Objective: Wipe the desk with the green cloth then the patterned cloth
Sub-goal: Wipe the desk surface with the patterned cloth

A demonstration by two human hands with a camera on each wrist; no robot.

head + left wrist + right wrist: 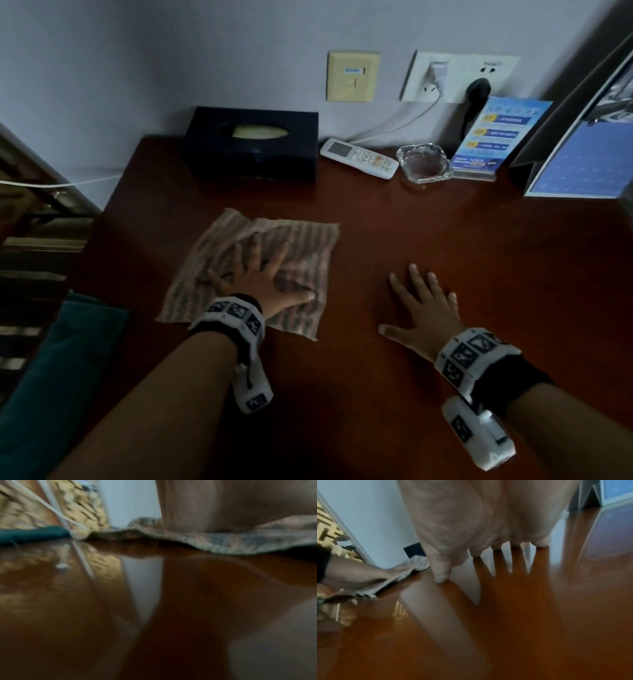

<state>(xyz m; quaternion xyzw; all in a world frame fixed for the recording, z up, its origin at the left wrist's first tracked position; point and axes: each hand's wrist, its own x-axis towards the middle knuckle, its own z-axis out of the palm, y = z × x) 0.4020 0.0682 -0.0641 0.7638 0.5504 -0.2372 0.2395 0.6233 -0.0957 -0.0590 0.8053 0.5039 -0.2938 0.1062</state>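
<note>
The striped patterned cloth [298, 246] lies spread on the dark red-brown desk [445, 233], left of centre. My left hand [263, 274] presses flat on it with fingers spread and straight. In the left wrist view the cloth's hem [223, 545] lies under my palm. My right hand [421, 301] rests flat on bare desk to the right, fingers spread, holding nothing; the right wrist view shows its fingertips [441, 577] touching the wood [505, 615]. The green cloth [58, 370] lies folded at the desk's left front edge, also seen as a teal strip [30, 534].
Along the back wall stand a dark tissue box [251, 144], a white remote [359, 158], a glass ashtray [424, 162], a blue leaflet stand [493, 140] and a standing calendar [582, 150]. White cables [394, 123] run to wall sockets. The desk's left edge drops off.
</note>
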